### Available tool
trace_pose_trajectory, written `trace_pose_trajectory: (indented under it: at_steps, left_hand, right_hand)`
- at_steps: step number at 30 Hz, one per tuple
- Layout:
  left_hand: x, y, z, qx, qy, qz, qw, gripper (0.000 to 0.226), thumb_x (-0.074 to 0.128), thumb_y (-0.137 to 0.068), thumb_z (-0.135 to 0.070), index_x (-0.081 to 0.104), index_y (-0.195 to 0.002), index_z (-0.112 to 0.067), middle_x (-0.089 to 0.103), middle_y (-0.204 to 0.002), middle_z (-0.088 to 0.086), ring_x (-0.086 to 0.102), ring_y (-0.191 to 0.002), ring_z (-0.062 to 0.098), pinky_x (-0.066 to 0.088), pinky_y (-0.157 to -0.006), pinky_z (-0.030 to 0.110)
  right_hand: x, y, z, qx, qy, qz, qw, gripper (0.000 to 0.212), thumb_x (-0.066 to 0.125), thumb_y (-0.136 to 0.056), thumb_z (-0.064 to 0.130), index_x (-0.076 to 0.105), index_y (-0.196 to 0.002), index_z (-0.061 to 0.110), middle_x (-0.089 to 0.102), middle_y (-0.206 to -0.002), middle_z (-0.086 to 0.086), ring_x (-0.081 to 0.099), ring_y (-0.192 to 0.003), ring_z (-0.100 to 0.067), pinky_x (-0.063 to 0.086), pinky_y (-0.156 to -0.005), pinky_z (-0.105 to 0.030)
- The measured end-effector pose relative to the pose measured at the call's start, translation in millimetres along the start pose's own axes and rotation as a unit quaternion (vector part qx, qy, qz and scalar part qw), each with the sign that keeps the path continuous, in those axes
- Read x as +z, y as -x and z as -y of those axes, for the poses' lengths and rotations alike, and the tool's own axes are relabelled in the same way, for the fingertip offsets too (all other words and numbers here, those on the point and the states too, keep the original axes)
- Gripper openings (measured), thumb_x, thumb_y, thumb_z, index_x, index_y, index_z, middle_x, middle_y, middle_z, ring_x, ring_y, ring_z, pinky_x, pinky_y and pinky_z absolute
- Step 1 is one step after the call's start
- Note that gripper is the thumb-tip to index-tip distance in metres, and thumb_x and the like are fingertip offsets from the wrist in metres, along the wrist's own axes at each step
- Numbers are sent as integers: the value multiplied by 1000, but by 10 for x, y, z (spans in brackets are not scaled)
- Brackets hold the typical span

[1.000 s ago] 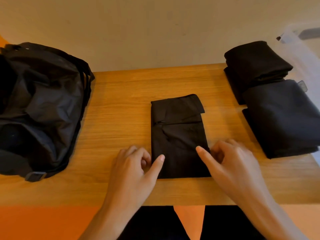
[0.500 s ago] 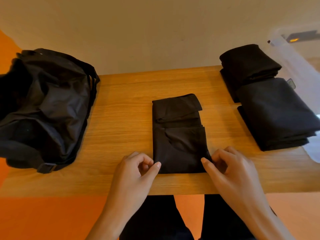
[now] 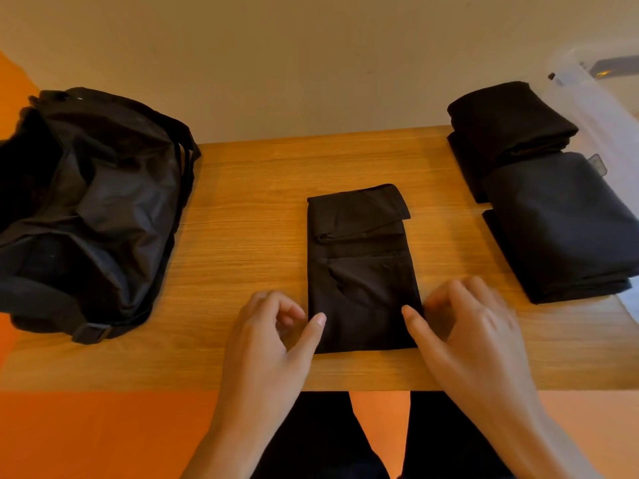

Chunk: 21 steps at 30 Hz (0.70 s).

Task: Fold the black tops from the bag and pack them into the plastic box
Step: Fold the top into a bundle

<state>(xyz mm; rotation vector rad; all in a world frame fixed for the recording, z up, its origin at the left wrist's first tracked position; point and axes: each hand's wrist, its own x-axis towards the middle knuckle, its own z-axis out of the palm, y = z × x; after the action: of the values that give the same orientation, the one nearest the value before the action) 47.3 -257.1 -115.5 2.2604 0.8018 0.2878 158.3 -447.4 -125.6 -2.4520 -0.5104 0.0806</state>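
Two hands on the black top [image 3: 359, 271], which lies flat in the middle of the wooden table [image 3: 242, 188], folded into a narrow strip with a flap turned over at the far end. On my feed, the left hand [image 3: 273, 326] has its thumb on the strip's left edge near the near end, fingers curled in tight against that edge, pinching it. The right hand [image 3: 473, 333] mirrors it on the right edge: thumb on the cloth, fingers bent beside it. They're motion-blurred, but it reads as a pinch. The bag [image 3: 90, 209] sits slumped at the table's left end, well apart from the strip. At the right end the far folded pile [image 3: 505, 129] and the near folded pile [image 3: 560, 226] touch each other. The plastic box [image 3: 587, 95] is just behind them, against the wall.
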Motion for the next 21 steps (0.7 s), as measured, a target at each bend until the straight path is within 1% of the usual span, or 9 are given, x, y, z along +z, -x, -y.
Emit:
trace_pose_trajectory:
  at_steps: [2, 4, 8, 10, 12, 14, 16, 18, 21]
  left_hand:
    - [27, -31, -26, 26, -8, -27, 999, 24, 60, -85, -55, 56, -97, -35, 51, -98, -21, 51, -95, 0, 42, -71, 15]
    - [69, -68, -41, 30, 0, -28, 999, 29, 58, -86, -55, 56, -108, -36, 56, -100, -22, 55, -94, 1, 46, -72, 17]
    - [156, -137, 1, 39, 2, -55, 998, 38, 64, -90, -43, 48, -125, -39, 55, -112, -21, 56, -102, 0, 51, -82, 19]
    - [177, -147, 44, 106, -21, -54, 993, 45, 57, -100, -43, 45, -143, -33, 44, -140, -13, 44, -131, 3, 39, -105, 15]
    - [204, -175, 78, 170, -68, 17, 983, 54, 40, -106, -48, 33, -158, -34, 21, -165, -12, 19, -153, 7, 19, -120, 17]
    - [236, -208, 129, 221, -141, 89, 961, 56, 27, -108, -52, 22, -162, -36, 3, -171, -15, -1, -157, 8, 9, -124, 26]
    - [246, -213, 168, 226, -146, 123, 955, 56, 21, -107, -56, 20, -160, -40, -2, -170, -19, -9, -156, 4, 5, -127, 28]
    - [184, -255, 120, 186, -63, 129, 972, 56, 23, -104, -60, 26, -158, -44, 4, -168, -27, -3, -155, -3, 9, -125, 23]
    - [74, -505, 45, 147, 31, 44, 988, 49, 40, -101, -56, 54, -143, -34, 39, -148, -21, 35, -141, -2, 33, -113, 18]
  right_hand:
    - [8, -112, 82, -11, 23, -24, 999, 37, 60, -88, 55, 55, -107, 23, 51, -88, 12, 49, -85, -11, 40, -77, -34]
    - [19, -248, 176, 9, -12, 4, 1000, 47, 57, -93, 55, 49, -124, 20, 55, -77, 11, 53, -73, -6, 45, -69, -30]
    - [129, -373, 130, 28, 5, 44, 999, 47, 61, -96, 45, 45, -132, 20, 57, -75, 10, 57, -67, -7, 50, -60, -26]
    - [162, -340, 103, -22, 68, -7, 997, 48, 58, -96, 48, 50, -134, 19, 59, -97, 8, 58, -88, -15, 46, -72, -29]
    - [203, -307, 109, -92, 103, -21, 990, 53, 52, -101, 50, 49, -145, 20, 57, -130, -1, 52, -118, -22, 43, -91, -34]
    - [264, -286, 73, -153, 114, 31, 981, 58, 40, -104, 53, 42, -155, 25, 41, -158, -2, 31, -149, -19, 30, -114, -35]
    - [301, -247, 30, -182, 103, 73, 975, 60, 30, -105, 56, 39, -156, 26, 31, -165, 2, 11, -157, -13, 18, -125, -36]
    - [252, -298, 12, -189, 70, 77, 977, 58, 30, -105, 55, 41, -154, 27, 33, -163, 2, 15, -156, -13, 14, -126, -34]
    - [116, -607, 60, -176, 39, 2, 984, 47, 50, -101, 43, 57, -143, 22, 51, -148, -4, 43, -139, -22, 31, -112, -34]
